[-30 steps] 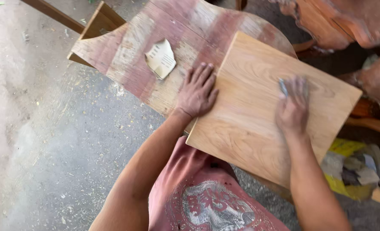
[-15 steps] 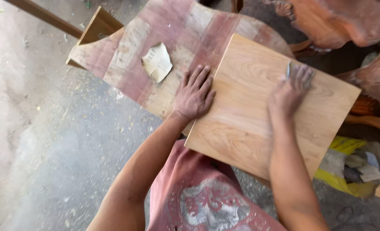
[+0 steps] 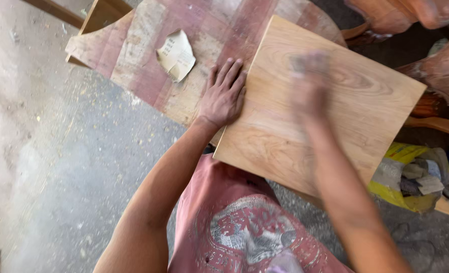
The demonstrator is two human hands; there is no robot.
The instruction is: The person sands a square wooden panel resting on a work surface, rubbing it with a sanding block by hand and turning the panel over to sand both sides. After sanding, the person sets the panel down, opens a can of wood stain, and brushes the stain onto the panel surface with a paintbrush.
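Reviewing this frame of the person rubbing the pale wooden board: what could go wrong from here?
1. The pale wooden board juts past the worn reddish bench toward the person; only the left hand pins its edge, so it might tip or slide.
2. The right hand is motion-blurred on the board; a fast stroke could run off an edge and scrape fingers.
3. The loose sandpaper scrap could get swept off onto the concrete floor.

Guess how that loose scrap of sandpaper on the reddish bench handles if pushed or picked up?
The sandpaper scrap looks thin with curled, torn edges, so it is probably floppy and very light. Lying loose on the worn bench top, apart from the left hand, it would likely slide or flutter.
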